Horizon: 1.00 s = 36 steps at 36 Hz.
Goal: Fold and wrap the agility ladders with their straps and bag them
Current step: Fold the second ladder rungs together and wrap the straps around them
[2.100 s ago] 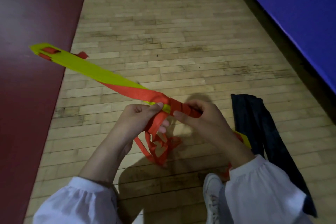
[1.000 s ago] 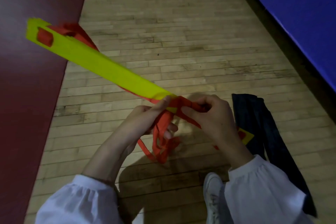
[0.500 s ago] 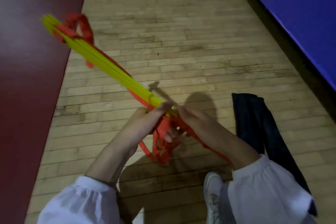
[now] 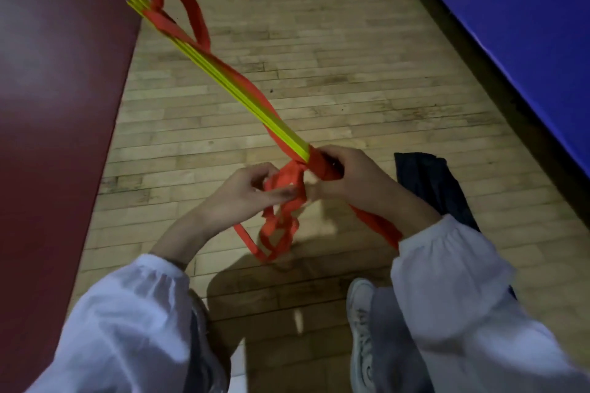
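A stack of yellow agility ladder rungs (image 4: 223, 80) points up and to the left, seen edge-on, with red strap (image 4: 191, 16) looped at its far end. My right hand (image 4: 348, 175) grips the near end of the stack where red strap is wound around it. My left hand (image 4: 249, 191) holds loose red strap (image 4: 281, 226) just left of that wrap; the rest hangs down in loops toward the floor. A dark bag (image 4: 431, 182) lies flat on the floor, right of my right hand.
Wooden plank floor (image 4: 319, 41) runs ahead. A dark red mat (image 4: 57, 105) borders it on the left and a blue padded wall (image 4: 526, 25) on the right. My white shoe (image 4: 360, 329) stands below the hands.
The rung stack has turned from flat-on to edge-on and swung its far end up and right. My right hand has shifted right along the wrap; my left hand keeps feeding strap.
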{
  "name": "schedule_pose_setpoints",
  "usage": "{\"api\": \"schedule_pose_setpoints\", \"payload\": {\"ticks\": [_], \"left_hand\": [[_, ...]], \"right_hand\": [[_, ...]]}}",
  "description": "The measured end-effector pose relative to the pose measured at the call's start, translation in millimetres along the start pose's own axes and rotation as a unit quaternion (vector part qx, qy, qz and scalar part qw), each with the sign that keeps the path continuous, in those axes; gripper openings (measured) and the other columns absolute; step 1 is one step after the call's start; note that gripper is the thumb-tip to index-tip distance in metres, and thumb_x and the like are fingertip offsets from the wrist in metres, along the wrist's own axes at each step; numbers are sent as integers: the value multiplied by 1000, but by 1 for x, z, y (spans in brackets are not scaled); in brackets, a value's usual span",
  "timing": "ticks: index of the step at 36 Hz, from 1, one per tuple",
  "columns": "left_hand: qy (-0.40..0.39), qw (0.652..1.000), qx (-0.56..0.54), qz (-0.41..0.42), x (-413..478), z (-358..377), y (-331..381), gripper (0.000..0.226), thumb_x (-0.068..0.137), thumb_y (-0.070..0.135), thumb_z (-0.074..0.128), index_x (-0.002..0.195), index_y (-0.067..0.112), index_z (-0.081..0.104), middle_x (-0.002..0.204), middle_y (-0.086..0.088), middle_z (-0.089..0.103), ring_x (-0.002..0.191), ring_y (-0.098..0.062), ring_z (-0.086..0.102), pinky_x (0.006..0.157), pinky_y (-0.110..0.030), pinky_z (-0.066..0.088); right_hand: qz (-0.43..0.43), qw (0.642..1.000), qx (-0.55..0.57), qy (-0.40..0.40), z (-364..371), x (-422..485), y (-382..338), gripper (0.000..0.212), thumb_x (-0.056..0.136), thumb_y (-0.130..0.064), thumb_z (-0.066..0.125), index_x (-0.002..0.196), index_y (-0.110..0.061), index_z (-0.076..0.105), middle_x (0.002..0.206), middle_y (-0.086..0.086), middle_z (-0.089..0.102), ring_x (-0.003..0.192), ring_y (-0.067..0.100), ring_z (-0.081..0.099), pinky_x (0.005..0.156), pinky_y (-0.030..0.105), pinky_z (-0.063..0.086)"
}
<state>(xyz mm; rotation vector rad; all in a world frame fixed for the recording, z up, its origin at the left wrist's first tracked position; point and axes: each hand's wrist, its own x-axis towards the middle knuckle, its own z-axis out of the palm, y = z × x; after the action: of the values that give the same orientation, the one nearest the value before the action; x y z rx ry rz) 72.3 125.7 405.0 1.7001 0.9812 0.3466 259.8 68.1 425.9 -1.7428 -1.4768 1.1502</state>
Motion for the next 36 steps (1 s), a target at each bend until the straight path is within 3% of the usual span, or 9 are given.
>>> {"api": "schedule_pose_setpoints", "payload": {"ticks": [3, 8, 11, 13, 16, 23, 27, 31, 36], "left_hand": [[72, 997, 10, 17, -16, 17, 4, 23, 84, 30, 72, 75, 11, 62, 76, -14, 64, 73, -25, 64, 69, -22, 49], [169, 985, -18, 36, -53, 40, 15, 21, 73, 46, 70, 86, 30, 64, 96, 0, 66, 99, -14, 60, 83, -24, 46], [177, 981, -38, 72, -80, 46, 41, 24, 69, 52, 60, 89, 39, 61, 91, 8, 64, 91, -3, 60, 81, -23, 49], [195, 977, -41, 73, -94, 43, 60, 26, 71, 47, 62, 89, 29, 67, 84, 1, 66, 81, -12, 63, 72, -34, 52], [226, 970, -35, 80, -106, 30, 92, 13, 81, 14, 71, 90, 4, 70, 70, -1, 62, 57, 1, 56, 57, -18, 45], [103, 988, -46, 104, -166, -7, 171, 17, 85, -7, 64, 91, 8, 64, 72, 4, 65, 59, -5, 60, 57, -19, 52], [37, 993, -93, 57, -187, -27, 194, 29, 85, -19, 46, 96, 1, 64, 74, -1, 73, 65, -11, 68, 65, -26, 56], [52, 996, 39, 60, -192, -26, 209, 36, 76, -26, 42, 86, -2, 67, 67, -1, 70, 61, -9, 66, 65, -25, 52], [-53, 996, 61, 38, -187, -24, 218, 35, 79, -4, 56, 107, 15, 63, 104, -2, 68, 96, -13, 60, 82, -28, 47]], "right_hand": [[-2, 1000, -14, 12, -1, -20, -5, 45, 78, -13, 74, 121, -21, 63, 108, 1, 67, 100, 17, 63, 92, 42, 52], [-32, 999, -19, -6, 6, -63, -37, 33, 76, -6, 72, 105, -23, 67, 95, -4, 68, 92, 12, 64, 77, 24, 50], [-39, 998, -42, -13, -1, -86, -67, 32, 76, -8, 73, 98, -30, 64, 88, -13, 65, 82, 4, 62, 68, 13, 47], [-29, 997, -59, -33, -10, -100, -91, 27, 75, -7, 70, 88, -29, 62, 79, -10, 63, 71, 5, 59, 63, 17, 47], [-33, 994, -97, -43, -20, -119, -125, 35, 69, -4, 70, 97, -25, 68, 77, -2, 61, 63, 9, 54, 59, 24, 43], [-91, 985, -140, 35, -44, -177, -195, 29, 62, -9, 72, 84, -28, 68, 74, -1, 65, 65, 10, 55, 61, 28, 43], [-118, 981, -146, 51, -59, -202, -219, 35, 64, -5, 72, 96, -19, 71, 78, 0, 66, 64, 8, 54, 62, 26, 43], [-131, 977, -162, 54, -65, -215, -232, 32, 66, -6, 71, 97, -13, 70, 79, 4, 64, 67, 12, 53, 62, 28, 42], [-148, 979, -132, 48, -73, -222, -241, 32, 69, -3, 68, 100, -11, 72, 75, -2, 60, 56, -3, 50, 57, 16, 40]]}}
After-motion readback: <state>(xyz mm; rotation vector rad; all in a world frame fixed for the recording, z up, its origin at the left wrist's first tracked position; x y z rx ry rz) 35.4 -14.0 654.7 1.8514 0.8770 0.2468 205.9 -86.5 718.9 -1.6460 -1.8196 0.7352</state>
